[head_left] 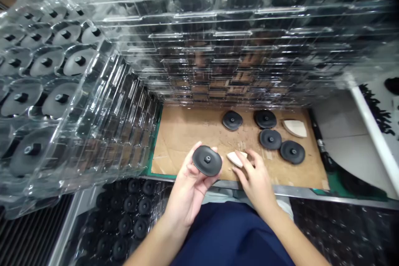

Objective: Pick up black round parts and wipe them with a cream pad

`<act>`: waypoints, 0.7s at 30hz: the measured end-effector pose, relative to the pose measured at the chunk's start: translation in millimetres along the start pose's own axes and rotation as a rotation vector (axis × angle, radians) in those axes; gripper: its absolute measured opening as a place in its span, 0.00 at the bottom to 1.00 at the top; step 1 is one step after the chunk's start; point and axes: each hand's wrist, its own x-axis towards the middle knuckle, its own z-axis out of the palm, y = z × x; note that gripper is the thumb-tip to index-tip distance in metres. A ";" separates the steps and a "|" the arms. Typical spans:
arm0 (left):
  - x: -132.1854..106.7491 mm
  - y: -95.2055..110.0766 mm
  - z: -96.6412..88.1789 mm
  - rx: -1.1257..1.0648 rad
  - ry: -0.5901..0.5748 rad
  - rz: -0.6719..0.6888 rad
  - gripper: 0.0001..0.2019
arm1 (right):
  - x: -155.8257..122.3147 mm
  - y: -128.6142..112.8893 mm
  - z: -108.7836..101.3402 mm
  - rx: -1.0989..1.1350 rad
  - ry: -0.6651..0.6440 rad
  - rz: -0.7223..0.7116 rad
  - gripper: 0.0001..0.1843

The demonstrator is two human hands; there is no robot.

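My left hand point(195, 185) grips a black rounded disc point(207, 160) by its edges, above the near edge of the cardboard. The disc's face with a short hollow stub at its middle is turned up. Beside it, my right hand point(255, 176) has its fingers on a small white wedge-shaped piece point(234, 158) with a pointed end, low over the cardboard sheet point(183, 133). Its fingertips partly cover that piece. Similar black discs lie farther off on the cardboard: one alone point(232, 120) and several in a group point(270, 139) to the right.
A second white wedge-shaped piece point(294, 128) lies at the cardboard's far right. Tall stacks of clear plastic trays point(199, 45) wall off the back. On the left, another tray stack point(102, 104) holds black discs. More discs point(124, 224) show below the bench edge.
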 end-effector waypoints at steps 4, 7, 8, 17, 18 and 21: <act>-2.8 -1.2 0.9 0.009 0.005 0.010 0.32 | 32.4 1.4 -7.6 0.018 0.007 0.004 0.15; -5.5 -2.1 2.6 0.021 0.014 0.012 0.33 | 46.7 -23.9 -27.6 0.085 -0.015 -0.010 0.15; -5.9 -2.7 3.7 0.029 0.014 0.017 0.33 | 47.2 -38.1 -35.8 0.116 -0.017 -0.025 0.15; -13.0 1.1 17.0 0.095 0.032 0.056 0.29 | 38.9 -128.2 -80.3 0.406 -0.352 -0.304 0.10; -14.4 1.7 18.7 0.102 0.021 0.081 0.29 | 40.3 -129.5 -80.6 0.389 -0.316 -0.295 0.10; -18.5 2.4 21.6 0.133 -0.054 0.108 0.28 | 38.6 -131.7 -78.9 0.388 -0.018 -0.340 0.13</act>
